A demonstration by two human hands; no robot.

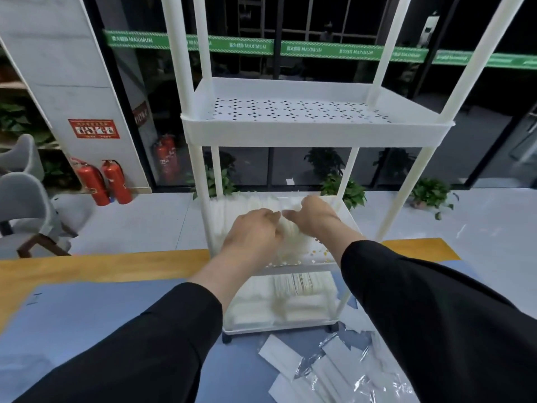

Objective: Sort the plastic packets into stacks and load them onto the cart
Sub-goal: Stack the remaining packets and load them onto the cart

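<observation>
A white three-tier cart [313, 132] stands on the blue mat in front of me. Its top shelf holds nothing. Both my hands reach into the middle shelf [348, 216]. My left hand [252, 228] and my right hand [313, 213] are curled around a stack of white plastic packets [286, 237] that rests on that shelf, one hand on each side. More packets [232, 207] stand in rows along the shelf's left and back. The bottom shelf holds further packet stacks [293, 298]. Loose packets [308, 365] lie scattered on the mat at lower right.
Two red fire extinguishers [106, 181] stand by a white pillar at left. Grey chairs [26, 205] sit at the far left. Potted plants [433, 196] line the glass wall behind the cart. A yellow strip [101, 266] borders the blue mat [101, 309].
</observation>
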